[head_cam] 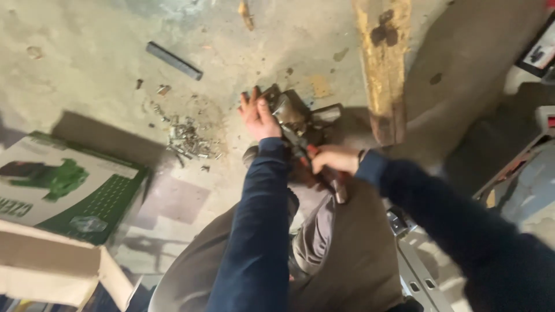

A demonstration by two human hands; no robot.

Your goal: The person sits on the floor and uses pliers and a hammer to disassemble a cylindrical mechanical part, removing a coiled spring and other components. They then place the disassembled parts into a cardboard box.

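Down on the concrete floor (87, 52), the left hand (258, 115) lies flat with fingers spread against a grimy metal part (292, 112), steadying it. Just beside it, the right hand (335, 159) is closed round the red handles of pliers (306, 151), whose nose meets the part. Metal scraps (188, 141) lie nearby; a green box (63, 185) sits well apart.

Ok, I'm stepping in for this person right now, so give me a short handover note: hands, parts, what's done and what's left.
Left hand: pressed flat on the grimy grey metal part on the concrete floor.
Right hand: gripping red-handled pliers, nose at the part.
Nearby: pile of small metal bits, dark flat bar, green and white cardboard box.
Done or left: can't tell; the part is blurred.
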